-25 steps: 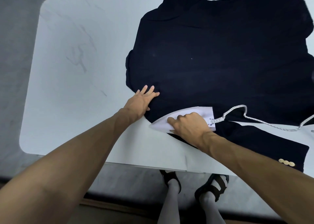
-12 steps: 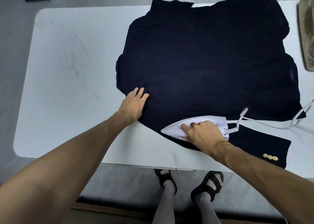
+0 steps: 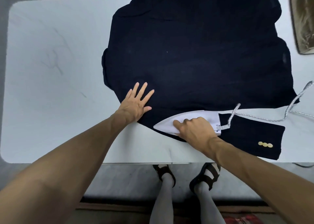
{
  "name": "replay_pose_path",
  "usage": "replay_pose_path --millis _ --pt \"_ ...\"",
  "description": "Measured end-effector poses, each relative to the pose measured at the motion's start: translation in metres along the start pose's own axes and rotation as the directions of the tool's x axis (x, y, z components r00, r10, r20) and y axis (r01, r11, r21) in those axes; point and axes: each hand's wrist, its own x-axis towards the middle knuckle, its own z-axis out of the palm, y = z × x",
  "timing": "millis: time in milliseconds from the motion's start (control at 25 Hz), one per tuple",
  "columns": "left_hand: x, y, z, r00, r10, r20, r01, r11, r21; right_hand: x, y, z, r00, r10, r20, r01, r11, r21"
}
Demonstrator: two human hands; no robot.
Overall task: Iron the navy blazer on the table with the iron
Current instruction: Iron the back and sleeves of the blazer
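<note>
White marble-look table (image 3: 51, 70) with faint grey veining; grey floor beyond it and below its 6 o'clock edge.

Change vs. earlier frames: the iron (image 3: 169, 124) has slid along the hem toward 3 o'clock, so its tip is now further from the blazer's 9 o'clock edge. The left hand (image 3: 136, 104) has moved further onto the cloth, and its fingers, close together before, are now fanned out.

Current state: the navy blazer (image 3: 195, 62) lies flat over the table's centre-to-right area, collar toward 12 o'clock. Left hand is flat, fingers straight and spread, pressing the fabric near the hem at 7 o'clock of the garment. Right hand (image 3: 195, 130) is curled round the top of the white iron, tip pointing to 9 o'clock, soleplate on the hem. A folded sleeve (image 3: 254, 135) with three gold buttons (image 3: 265, 144) lies at 4 o'clock, touching the iron's heel. A silver braided cord (image 3: 271, 120) leaves the heel, crosses the sleeve and exits at 3 o'clock.

Surroundings: a brown object (image 3: 302, 19) sits at 2 o'clock on the table. Two feet in dark sandals (image 3: 164, 172) over pale socks stand under the near edge.

Limits: the iron's handle is covered by the right hand. The collar and the brown object are cut by the frame. A blue item at 11 o'clock is too cropped to identify.
</note>
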Motion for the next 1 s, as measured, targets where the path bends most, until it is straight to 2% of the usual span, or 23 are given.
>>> replay_pose_path --millis 120,240,360,480,760,840,920,1000 --pt "0.0 0.002 -0.002 1.0 -0.003 -0.01 0.003 1.0 -0.013 -0.021 0.022 0.012 1.0 0.014 0.009 -0.014 0.999 0.05" --pt "-0.001 0.002 -0.003 1.0 -0.006 -0.007 0.006 0.999 -0.04 -0.026 0.028 0.011 0.999 0.021 -0.045 -0.017 0.997 0.071" --pt "-0.002 0.003 -0.004 1.0 -0.009 -0.014 0.008 0.996 -0.091 -0.012 -0.003 0.004 0.994 0.064 -0.084 -0.054 0.992 0.113" --pt "-0.004 0.004 -0.006 0.999 -0.027 -0.029 0.023 0.991 -0.132 -0.003 -0.031 0.006 0.993 0.108 -0.047 -0.102 0.988 0.113" --pt "-0.011 0.016 -0.025 0.998 -0.063 0.015 0.065 0.993 -0.101 -0.052 0.021 0.029 0.955 0.279 -0.098 -0.263 0.953 0.151" --pt "-0.013 0.022 -0.029 0.994 -0.022 -0.109 0.006 0.99 -0.144 -0.057 0.024 0.028 0.948 0.291 -0.131 -0.273 0.952 0.141" --pt "-0.012 0.029 -0.031 0.961 0.082 -0.266 -0.151 0.956 -0.25 -0.047 0.015 0.021 0.953 0.264 -0.151 -0.249 0.962 0.111" --pt "-0.001 0.041 -0.03 0.943 0.151 -0.298 -0.244 0.92 -0.308 -0.033 0.001 0.015 0.969 0.2 -0.144 -0.188 0.978 0.093"
